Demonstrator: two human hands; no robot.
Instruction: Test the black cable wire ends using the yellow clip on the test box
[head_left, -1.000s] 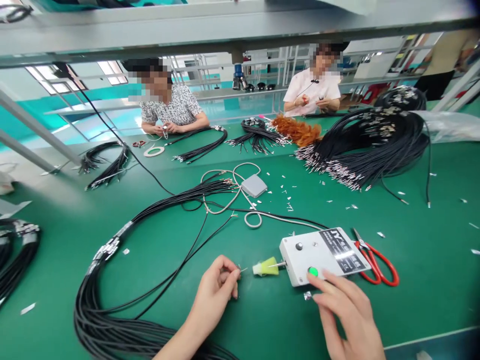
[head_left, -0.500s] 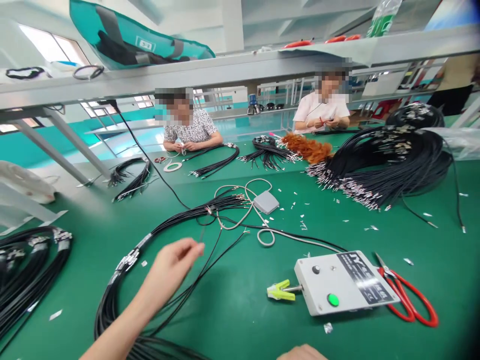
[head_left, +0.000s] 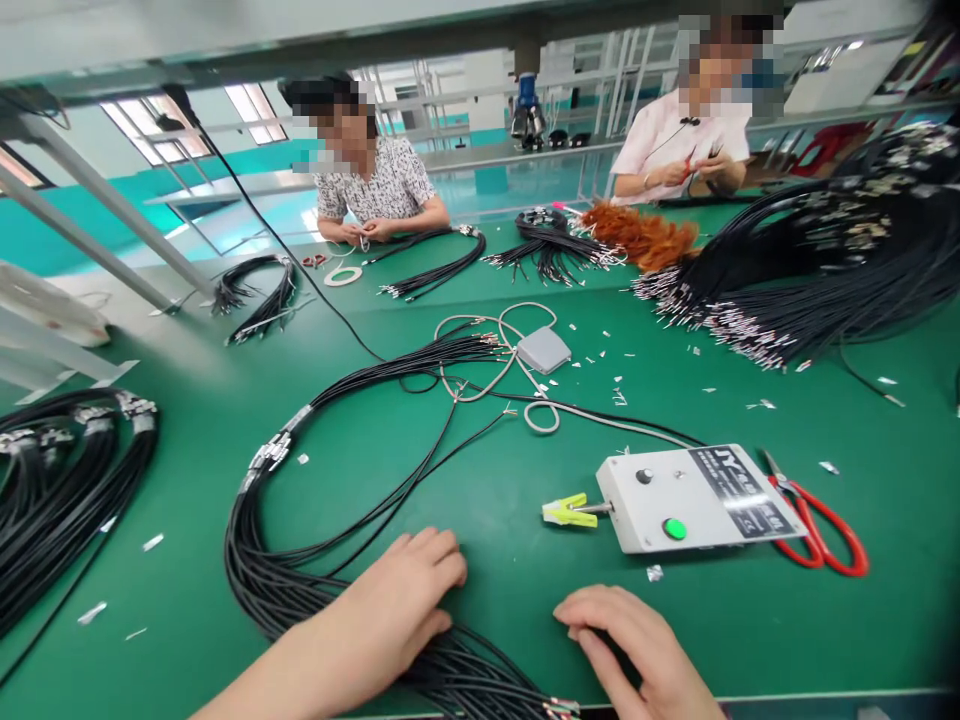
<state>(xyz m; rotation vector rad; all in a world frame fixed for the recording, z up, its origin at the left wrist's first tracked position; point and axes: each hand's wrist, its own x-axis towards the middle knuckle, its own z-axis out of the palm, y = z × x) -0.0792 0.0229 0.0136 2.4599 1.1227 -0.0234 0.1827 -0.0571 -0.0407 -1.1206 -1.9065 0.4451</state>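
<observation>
My left hand point(head_left: 409, 600) hovers over or rests on a curved bundle of black cables point(head_left: 259, 560); whether it touches them I cannot tell. Its fingers are bent loosely, with the thumb apart and nothing visible in them. To its right, my right hand point(head_left: 637, 640) is open near the table's front edge, thumb and fingers parted, close to the bundle's stripped wire ends point(head_left: 559, 708). Silver connectors point(head_left: 271, 452) gather the bundle farther up. Beyond my right hand lies a white box point(head_left: 701, 500) with a green button and a yellow clip point(head_left: 574, 511) on its shaft.
Red-handled scissors point(head_left: 825, 530) lie beside the box. A grey pedal-like block point(head_left: 544, 350) with a looped cord sits mid-table among wire scraps. More black cables point(head_left: 82, 480) lie left, and a large pile point(head_left: 810, 250) right. Two people work across the green table point(head_left: 480, 470).
My left hand has come down and right, toward the near part of the bundle. My right hand has moved farther into view. The camera has tilted downward.
</observation>
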